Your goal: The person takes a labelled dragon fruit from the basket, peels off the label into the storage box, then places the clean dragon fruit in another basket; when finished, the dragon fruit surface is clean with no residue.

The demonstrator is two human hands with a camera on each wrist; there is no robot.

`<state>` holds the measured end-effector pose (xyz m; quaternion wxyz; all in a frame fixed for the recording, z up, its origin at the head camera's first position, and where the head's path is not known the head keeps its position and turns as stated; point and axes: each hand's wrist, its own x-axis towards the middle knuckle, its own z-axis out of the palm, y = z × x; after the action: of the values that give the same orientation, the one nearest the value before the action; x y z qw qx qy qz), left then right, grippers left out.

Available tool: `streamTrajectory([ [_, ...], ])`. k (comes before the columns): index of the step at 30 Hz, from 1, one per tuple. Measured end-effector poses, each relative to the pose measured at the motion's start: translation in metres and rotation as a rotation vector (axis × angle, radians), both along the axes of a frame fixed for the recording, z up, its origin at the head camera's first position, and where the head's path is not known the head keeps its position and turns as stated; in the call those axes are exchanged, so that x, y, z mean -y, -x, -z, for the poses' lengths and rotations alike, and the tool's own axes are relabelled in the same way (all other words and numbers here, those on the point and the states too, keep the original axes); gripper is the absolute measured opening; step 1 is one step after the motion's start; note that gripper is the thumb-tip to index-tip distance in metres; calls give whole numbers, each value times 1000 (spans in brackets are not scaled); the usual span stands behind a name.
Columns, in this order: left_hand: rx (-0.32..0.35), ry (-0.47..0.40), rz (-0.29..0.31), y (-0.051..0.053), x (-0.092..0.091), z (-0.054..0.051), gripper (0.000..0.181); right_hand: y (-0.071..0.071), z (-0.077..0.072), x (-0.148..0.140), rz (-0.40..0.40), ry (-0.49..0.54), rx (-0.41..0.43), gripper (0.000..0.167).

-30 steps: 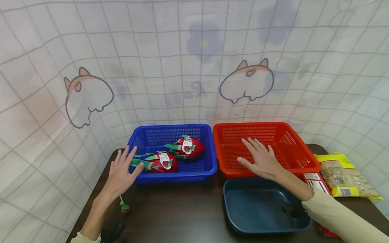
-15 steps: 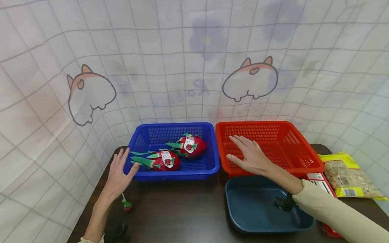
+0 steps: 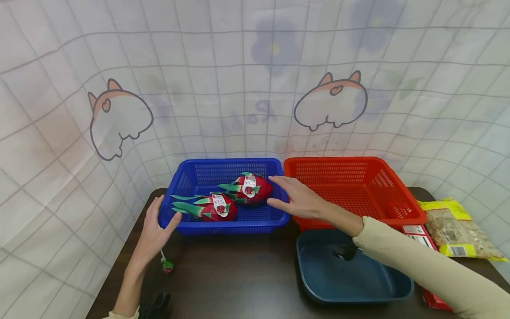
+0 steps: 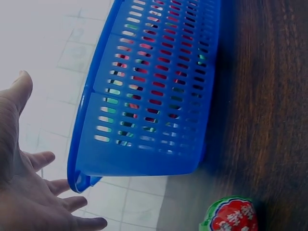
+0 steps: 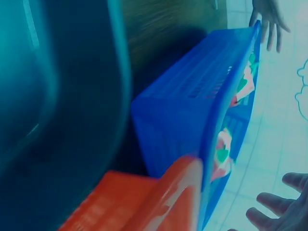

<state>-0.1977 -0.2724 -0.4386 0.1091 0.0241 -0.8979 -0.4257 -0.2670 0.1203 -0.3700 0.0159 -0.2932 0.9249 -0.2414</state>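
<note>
A blue plastic basket (image 3: 235,228) holds two dragon fruits: the front dragon fruit (image 3: 207,210) lies at left, the rear dragon fruit (image 3: 259,190) at right. Both are red with green tips and white labels. My left hand (image 3: 153,232) is at the basket's left front corner, fingers spread and thumb apart. In the left wrist view its fingers are beside the basket's rim (image 4: 86,110); contact is unclear. Over the basket's right rim hovers my right hand (image 3: 299,199), fingers extended toward the rear dragon fruit and holding nothing.
A red basket (image 3: 358,221) stands against the blue one. Before it is a dark blue basin (image 3: 354,297), partly under my right forearm. A yellow-ended bag (image 3: 458,230) and a red box (image 3: 432,299) lie at right. A green-and-red lollipop (image 3: 167,266) lies near my left wrist.
My right hand has moved left, from above the red basket to the right side of the blue basket. My left hand has stayed near the blue basket's left corner.
</note>
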Motion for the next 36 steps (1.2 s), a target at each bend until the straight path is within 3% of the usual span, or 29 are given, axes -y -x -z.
streamTrajectory([
  [9,49,-27,-9,4,2,7,88,16,-7,57,-90,26,88,75],
  [17,55,-61,-34,6,3,8,94,28,-13,100,-181,-37,111,76],
  [22,94,-68,-33,6,3,10,97,36,-12,120,-245,-88,128,76],
  [28,117,-114,1,5,3,12,97,48,-8,140,-291,-79,225,74],
  [36,108,-169,48,7,6,19,98,63,-1,158,-278,-99,309,70],
])
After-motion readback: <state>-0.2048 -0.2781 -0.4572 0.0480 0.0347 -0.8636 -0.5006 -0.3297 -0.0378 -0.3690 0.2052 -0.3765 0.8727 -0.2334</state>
